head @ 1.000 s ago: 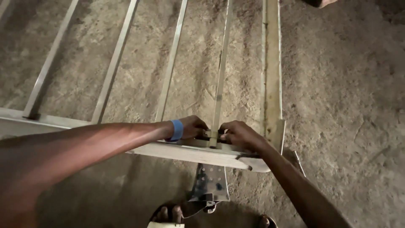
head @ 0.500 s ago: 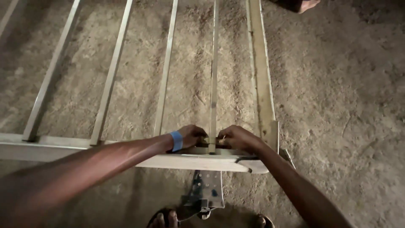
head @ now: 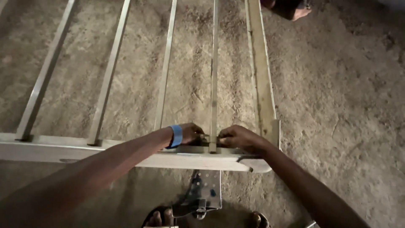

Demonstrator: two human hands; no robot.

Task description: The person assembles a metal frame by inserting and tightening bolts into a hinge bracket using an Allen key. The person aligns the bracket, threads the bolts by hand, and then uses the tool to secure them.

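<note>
Metal frame (head: 177,158) with parallel slats, laid over the dirt floor (head: 337,105); left hand (head: 190,133), blue wristband (head: 176,136), and right hand (head: 238,137) each pinched the foot of one slat (head: 214,105) where it met the near crossbar. Step judged: seating that slat, steady alignment needed. Containers: none visible; a perforated metal plate (head: 206,190) lay below.

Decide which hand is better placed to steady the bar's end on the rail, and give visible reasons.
Probably the right hand. Its fingers sit against the bar where it meets the rail, beside the frame's corner. The left hand also touches the bar's end, but its arm reaches across the rail from farther away.
</note>
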